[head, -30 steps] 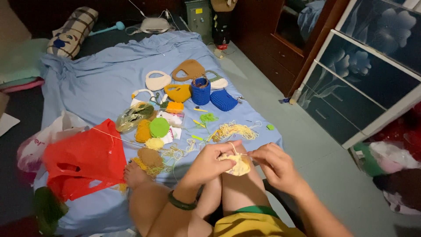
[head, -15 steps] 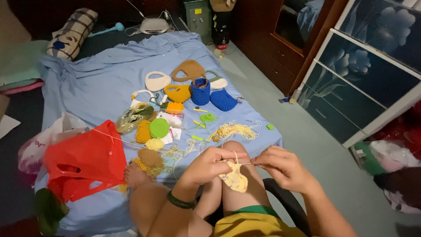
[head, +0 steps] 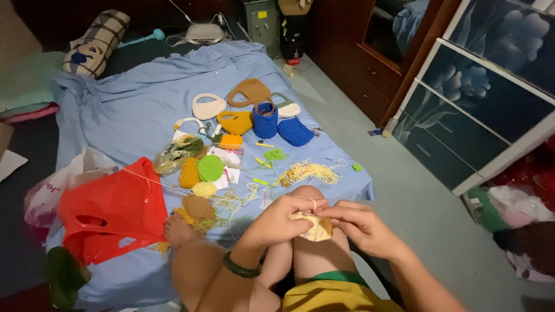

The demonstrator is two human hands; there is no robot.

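**—** Nearest us, over the raised knees, both hands are on the small pale yellow crochet piece [head: 314,227]. Our left hand [head: 283,219] has its fingers closed round the piece's left edge, and our right hand [head: 355,225] pinches the right edge with fingers curled shut. A hook, if there is one, we cannot make out.

**—** How far along would we judge it?

**—** Early, we think. The piece is only a small disc, much smaller than the finished bags farther off. Loose pale yarn [head: 309,171] lies just beyond the knees, so plenty is left to work in.

**—** Count what lies on the bed, near to far.

**—** On the blue bedsheet [head: 144,115], near left, one red plastic bag [head: 113,211] with one whitish plastic bag [head: 52,190] just behind it. By the bare foot [head: 179,231], one brown round piece [head: 199,207]. Then one small yellow round [head: 204,189], one green round [head: 210,167] and one orange-brown piece [head: 189,172], with one clear bag of yarn [head: 176,155] to their left.

**—** And farther?

**—** Two blue knitted pieces [head: 280,124], one upright, one lying. One mustard bag [head: 236,122], one white bag [head: 208,107], one tan bag [head: 248,92]. Another pale one sits half hidden behind the blue, so we count it loosely. Far left, one checked pillow [head: 95,43].
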